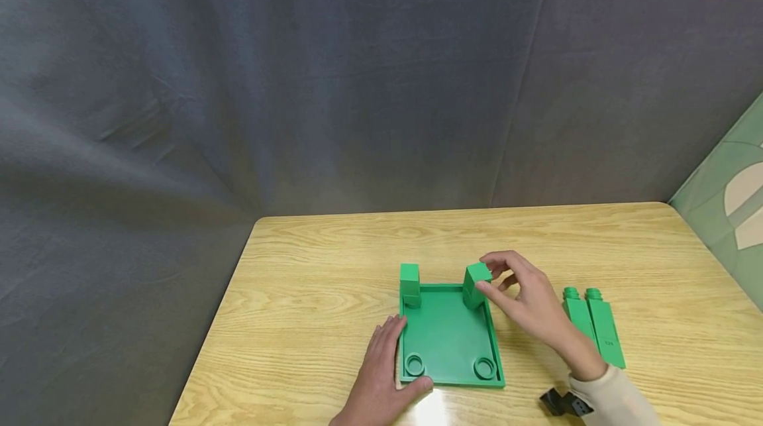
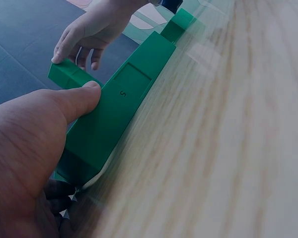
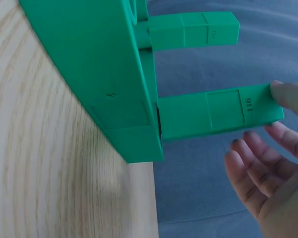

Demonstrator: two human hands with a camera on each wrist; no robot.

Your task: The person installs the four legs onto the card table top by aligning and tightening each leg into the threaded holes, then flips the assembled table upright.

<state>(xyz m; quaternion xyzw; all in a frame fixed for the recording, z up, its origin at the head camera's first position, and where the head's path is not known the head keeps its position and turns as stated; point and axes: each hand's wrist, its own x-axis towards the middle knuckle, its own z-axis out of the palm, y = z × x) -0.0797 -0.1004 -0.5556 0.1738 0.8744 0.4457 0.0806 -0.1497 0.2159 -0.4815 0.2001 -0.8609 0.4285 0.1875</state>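
Observation:
A green square base (image 1: pixel 450 336) with a raised rim lies on the table, round sockets at its two near corners. My left hand (image 1: pixel 379 379) holds its near left corner, fingers along the left side and thumb (image 2: pixel 84 101) on the near side. At the far right corner stands a green square post (image 1: pixel 477 272), slightly tilted. My right hand (image 1: pixel 536 303) pinches that post near its top between thumb and index finger; the other fingers are loosely bent, off the post in the right wrist view. A second green post (image 1: pixel 409 273) stands upright at the far left corner.
Two more green posts, one inner (image 1: pixel 578 318) and one outer (image 1: pixel 605 333), lie side by side to the right, threaded ends away from me. A black object (image 1: pixel 563 403) is by the right sleeve. A dark cloth (image 1: pixel 381 81) hangs behind the wooden table (image 1: pixel 298 320).

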